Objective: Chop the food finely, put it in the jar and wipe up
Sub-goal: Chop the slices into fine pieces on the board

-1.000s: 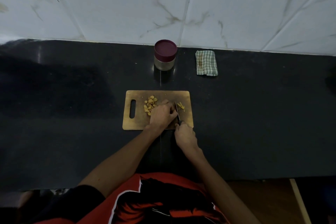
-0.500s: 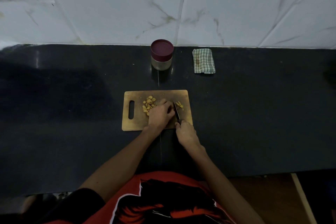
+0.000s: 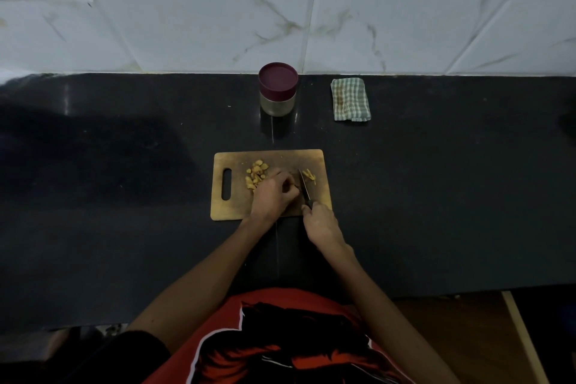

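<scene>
A wooden cutting board (image 3: 232, 209) with a handle slot lies on the black counter. A heap of yellow food pieces (image 3: 256, 174) sits left of centre on it, and a few thin yellow strips (image 3: 310, 176) lie to the right of the knife blade (image 3: 304, 185). My right hand (image 3: 321, 223) grips the knife handle at the board's near edge. My left hand (image 3: 274, 193) rests on the board with curled fingers just left of the blade, over a piece of food I cannot see. A jar (image 3: 277, 93) with a maroon lid stands behind the board.
A folded green checked cloth (image 3: 350, 99) lies right of the jar near the white tiled wall (image 3: 280, 9). The black counter (image 3: 436, 181) stretches wide on both sides of the board. A wooden surface (image 3: 461, 337) shows below the counter's near edge at the right.
Both hands and the knife have stayed at the same spot on the board, with only slight shifts of the blade. The view has tilted a little.
</scene>
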